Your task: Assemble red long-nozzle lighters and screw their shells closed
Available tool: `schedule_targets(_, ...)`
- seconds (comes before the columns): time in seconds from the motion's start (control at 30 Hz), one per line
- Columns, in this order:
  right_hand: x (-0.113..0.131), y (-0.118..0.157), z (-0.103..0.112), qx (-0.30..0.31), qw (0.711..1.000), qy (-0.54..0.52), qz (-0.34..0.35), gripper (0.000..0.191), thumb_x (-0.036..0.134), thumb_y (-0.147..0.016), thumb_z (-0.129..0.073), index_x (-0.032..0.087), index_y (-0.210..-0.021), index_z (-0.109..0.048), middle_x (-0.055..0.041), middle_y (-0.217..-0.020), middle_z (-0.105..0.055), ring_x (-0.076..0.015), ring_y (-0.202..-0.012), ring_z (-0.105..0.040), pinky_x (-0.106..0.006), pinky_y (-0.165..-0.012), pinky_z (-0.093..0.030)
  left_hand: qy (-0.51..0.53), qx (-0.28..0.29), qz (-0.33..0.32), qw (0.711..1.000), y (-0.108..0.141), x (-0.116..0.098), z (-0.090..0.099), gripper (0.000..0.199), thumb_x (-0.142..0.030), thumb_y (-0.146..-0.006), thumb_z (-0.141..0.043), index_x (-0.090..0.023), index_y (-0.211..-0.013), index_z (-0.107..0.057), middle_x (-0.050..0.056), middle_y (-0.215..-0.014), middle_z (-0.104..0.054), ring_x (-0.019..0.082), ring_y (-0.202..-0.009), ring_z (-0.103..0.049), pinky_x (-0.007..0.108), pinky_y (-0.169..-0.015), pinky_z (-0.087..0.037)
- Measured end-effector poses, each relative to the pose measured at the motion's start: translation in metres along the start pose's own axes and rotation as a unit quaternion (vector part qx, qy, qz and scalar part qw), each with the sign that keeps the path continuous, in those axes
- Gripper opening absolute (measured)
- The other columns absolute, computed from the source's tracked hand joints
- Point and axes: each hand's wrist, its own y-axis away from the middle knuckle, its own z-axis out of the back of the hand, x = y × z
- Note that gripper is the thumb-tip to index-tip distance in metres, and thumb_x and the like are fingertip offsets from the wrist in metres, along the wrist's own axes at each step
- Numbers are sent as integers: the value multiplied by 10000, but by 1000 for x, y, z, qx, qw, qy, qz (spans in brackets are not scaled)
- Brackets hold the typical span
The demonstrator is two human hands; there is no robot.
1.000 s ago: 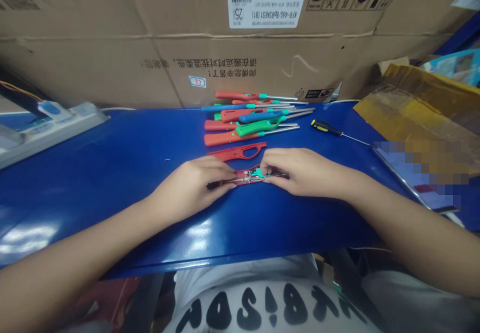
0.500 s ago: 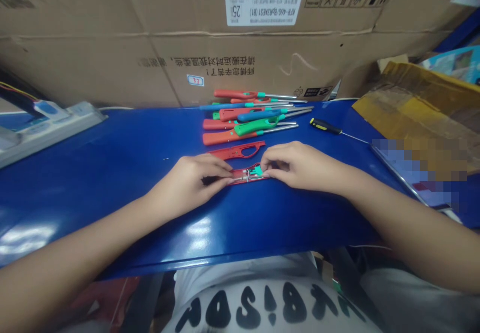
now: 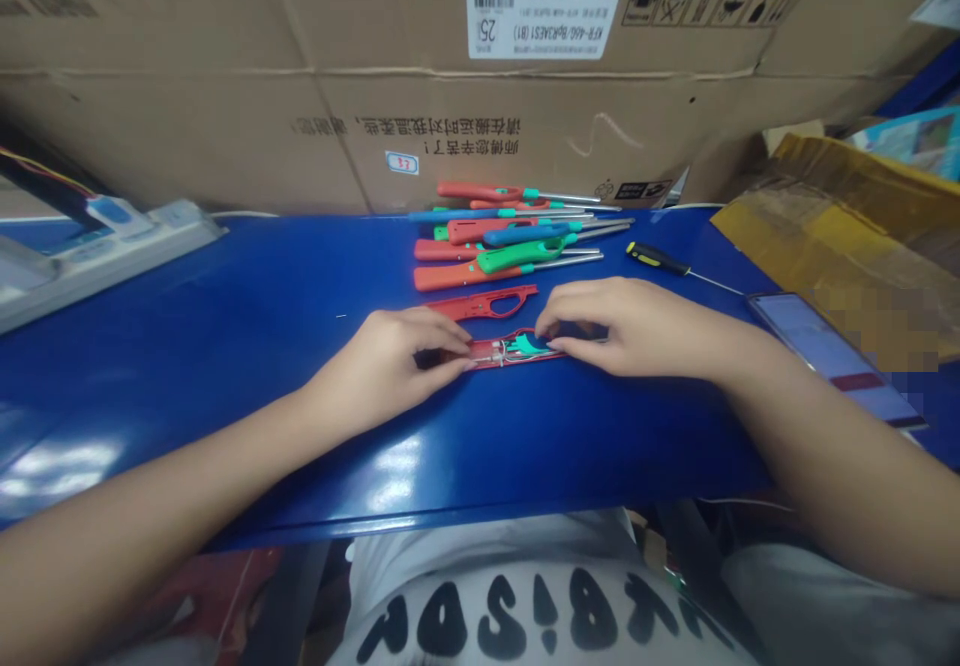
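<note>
An opened red lighter half (image 3: 491,352) lies on the blue table with white wires and a green trigger (image 3: 526,346) inside it. My left hand (image 3: 397,358) pinches its left end between thumb and fingers. At the right end, the fingertips of my right hand (image 3: 622,329) are closed around its edge near the green trigger; exactly what they grip there is hard to make out. Just behind, the other red shell half (image 3: 487,304) lies loose, its left end partly behind my left hand.
Several red, blue and green lighters (image 3: 517,236) are piled behind. To the right are a black-yellow screwdriver (image 3: 657,257), a phone (image 3: 832,356) and a taped cardboard piece (image 3: 817,216). A power strip (image 3: 142,251) sits left; a large carton (image 3: 337,26) stands behind.
My right hand has shifted a little to the right along the lighter half, and more of the green trigger shows. The whole view has moved slightly.
</note>
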Motion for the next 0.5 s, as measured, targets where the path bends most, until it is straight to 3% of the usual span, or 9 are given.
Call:
schedule_targets(0.23, -7, -2, 2, 58, 998, -18, -28, 49, 216, -899, -656, 200, -887, -700, -22, -919, -708, -159, -817, -625, -274, -712, -435, -5, 9, -6, 1000, 0, 1, 2, 133, -258, -903, -700, -186, -951, -802, 58, -987, -792, 183, -888, -749, 292, -846, -597)
schedule_targets(0.5, -15, -4, 3, 67, 996, -55, -29, 113, 267, -906, -668, 197, -931, -753, -28, -936, -738, -162, -844, -652, -271, -750, -454, -10, -2, -26, 1000, 0, 3, 3, 123, -249, -890, -724, -166, -932, -804, 53, -947, -795, 175, -852, -753, 277, -821, -600)
